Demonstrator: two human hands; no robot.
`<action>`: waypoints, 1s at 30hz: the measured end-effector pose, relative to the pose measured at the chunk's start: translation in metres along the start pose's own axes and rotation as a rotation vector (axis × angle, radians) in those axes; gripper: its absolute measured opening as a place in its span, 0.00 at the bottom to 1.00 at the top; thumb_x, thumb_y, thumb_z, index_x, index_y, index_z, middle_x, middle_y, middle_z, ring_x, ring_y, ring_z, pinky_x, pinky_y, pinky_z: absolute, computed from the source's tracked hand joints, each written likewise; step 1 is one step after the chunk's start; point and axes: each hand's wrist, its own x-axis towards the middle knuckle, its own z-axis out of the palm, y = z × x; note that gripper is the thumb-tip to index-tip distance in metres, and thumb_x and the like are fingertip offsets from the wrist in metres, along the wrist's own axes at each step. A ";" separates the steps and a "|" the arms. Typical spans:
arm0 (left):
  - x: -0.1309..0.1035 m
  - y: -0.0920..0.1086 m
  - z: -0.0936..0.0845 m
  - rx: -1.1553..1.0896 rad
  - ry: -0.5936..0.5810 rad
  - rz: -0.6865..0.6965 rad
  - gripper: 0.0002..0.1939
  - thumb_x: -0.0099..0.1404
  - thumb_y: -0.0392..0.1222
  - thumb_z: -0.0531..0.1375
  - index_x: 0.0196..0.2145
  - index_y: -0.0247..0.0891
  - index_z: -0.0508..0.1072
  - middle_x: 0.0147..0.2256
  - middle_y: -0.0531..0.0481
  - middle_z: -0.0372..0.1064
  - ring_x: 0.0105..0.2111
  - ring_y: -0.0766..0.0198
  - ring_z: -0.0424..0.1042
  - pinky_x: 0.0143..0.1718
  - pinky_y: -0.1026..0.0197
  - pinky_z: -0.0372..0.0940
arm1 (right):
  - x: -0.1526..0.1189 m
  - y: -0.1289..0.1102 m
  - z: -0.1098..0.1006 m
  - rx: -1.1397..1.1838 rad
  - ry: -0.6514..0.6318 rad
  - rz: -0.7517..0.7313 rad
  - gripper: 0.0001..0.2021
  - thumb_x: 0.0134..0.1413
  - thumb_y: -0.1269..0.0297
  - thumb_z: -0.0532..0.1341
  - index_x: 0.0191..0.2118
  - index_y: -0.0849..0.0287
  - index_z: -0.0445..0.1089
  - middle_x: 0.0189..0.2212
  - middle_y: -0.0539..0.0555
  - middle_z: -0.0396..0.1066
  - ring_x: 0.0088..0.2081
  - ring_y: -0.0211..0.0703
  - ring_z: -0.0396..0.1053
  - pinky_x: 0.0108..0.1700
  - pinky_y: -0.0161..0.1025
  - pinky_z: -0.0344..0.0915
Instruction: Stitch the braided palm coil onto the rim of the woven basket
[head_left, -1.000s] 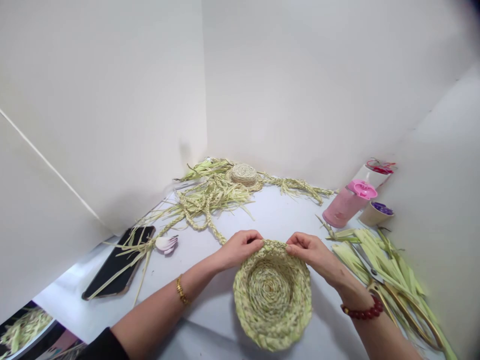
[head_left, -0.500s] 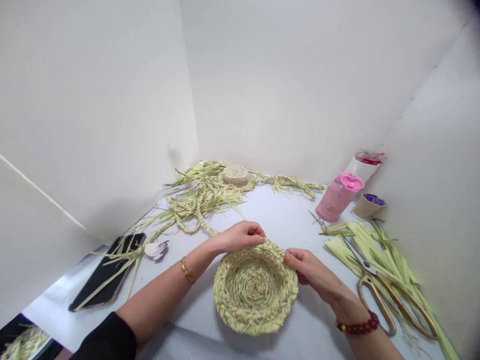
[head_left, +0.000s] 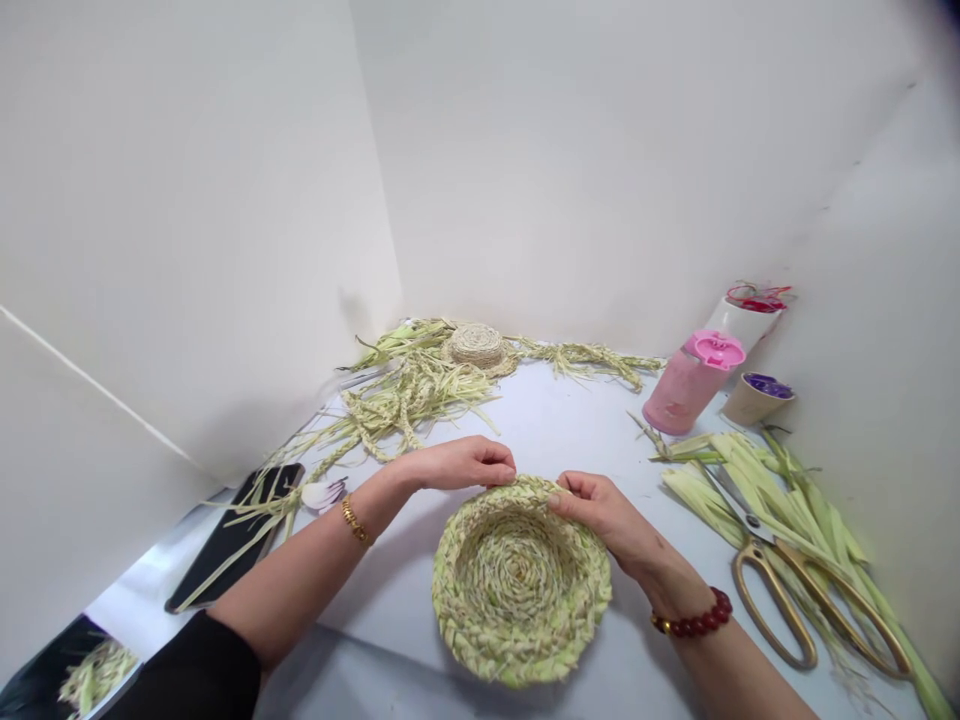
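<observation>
right hand (head_left: 602, 513) pinches the woven bowl (head_left: 519, 572) by its far rim (head_left: 528, 490), left hand (head_left: 466, 463) curled there too, can't tell its grip, bowl's nearside of both

I can't read a single word, number or brand from where I stand. The pink bottle (head_left: 684, 388) has a small mark low on its side, too blurred to tell whether it is lettering or a picture. On the phone (head_left: 216, 546), the tan cup (head_left: 754, 405) and the scissors (head_left: 753, 523), I can make out no characters either.
</observation>
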 end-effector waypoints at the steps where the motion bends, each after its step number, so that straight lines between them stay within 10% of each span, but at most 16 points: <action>1: -0.002 0.000 0.001 0.014 0.010 0.003 0.12 0.61 0.47 0.53 0.26 0.36 0.66 0.23 0.56 0.55 0.24 0.70 0.53 0.26 0.67 0.51 | 0.001 0.000 0.000 -0.002 -0.003 -0.004 0.17 0.46 0.53 0.64 0.26 0.60 0.58 0.19 0.44 0.53 0.21 0.30 0.49 0.23 0.31 0.43; 19: -0.012 -0.011 0.039 -0.511 0.193 -0.071 0.10 0.59 0.46 0.52 0.27 0.36 0.64 0.26 0.56 0.56 0.27 0.68 0.54 0.28 0.67 0.52 | 0.009 -0.007 0.006 -0.107 -0.019 -0.014 0.17 0.48 0.53 0.62 0.25 0.60 0.58 0.19 0.44 0.53 0.21 0.30 0.48 0.22 0.31 0.44; 30: -0.016 -0.017 0.029 -0.380 0.173 -0.004 0.15 0.58 0.51 0.57 0.30 0.33 0.69 0.23 0.57 0.54 0.24 0.71 0.50 0.26 0.67 0.47 | 0.007 -0.016 0.008 -0.236 0.003 -0.009 0.16 0.47 0.53 0.62 0.24 0.59 0.57 0.18 0.43 0.50 0.21 0.30 0.48 0.22 0.31 0.44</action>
